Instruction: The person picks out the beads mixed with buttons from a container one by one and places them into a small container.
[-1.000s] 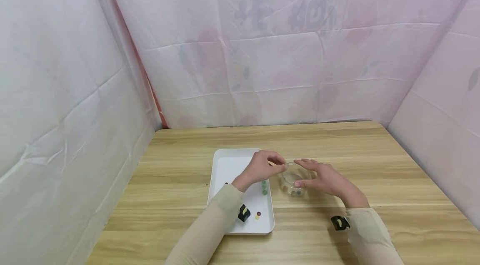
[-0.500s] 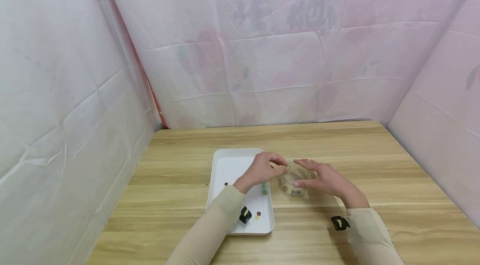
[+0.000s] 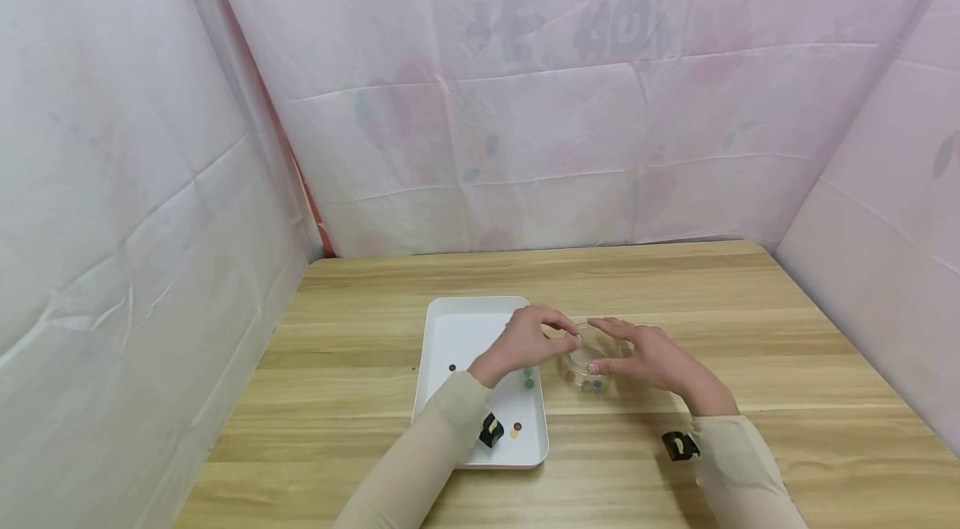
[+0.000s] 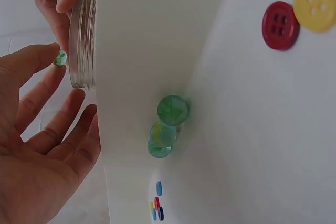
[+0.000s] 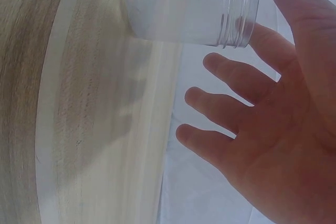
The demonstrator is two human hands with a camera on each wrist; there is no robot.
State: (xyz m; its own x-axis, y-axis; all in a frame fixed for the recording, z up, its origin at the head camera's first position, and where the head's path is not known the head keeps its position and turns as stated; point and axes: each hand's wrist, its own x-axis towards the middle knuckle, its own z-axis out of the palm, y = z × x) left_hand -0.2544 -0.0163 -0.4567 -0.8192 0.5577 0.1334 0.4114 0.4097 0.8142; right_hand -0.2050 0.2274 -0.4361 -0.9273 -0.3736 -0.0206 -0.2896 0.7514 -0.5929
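My left hand [image 3: 525, 339] pinches a green glass marble [image 4: 60, 57] between thumb and index finger, beside the mouth of a clear jar [image 3: 582, 371]. Its other fingers are spread in the left wrist view. Standing on the wooden table, the jar has several small coloured pieces at its bottom. My right hand [image 3: 652, 358] holds the jar near its threaded rim with thumb and index finger; its remaining fingers stick out past the jar [image 5: 184, 9] in the right wrist view. A white tray [image 3: 465, 333] lies under my left forearm, with more green marbles [image 4: 173, 110] along its right side.
In the tray, a red button [image 4: 280, 25] and a yellow button [image 4: 316, 3] lie together near the front. Several small coloured buttons [image 4: 157, 203] sit farther back. A dark button [image 3: 452, 367] lies to the left. Fabric sheets [image 3: 525, 137] surround the wooden table [image 3: 360, 362].
My left hand has moved slightly right and down, bringing the marble closer over the jar's mouth. The right hand and jar stay in place.
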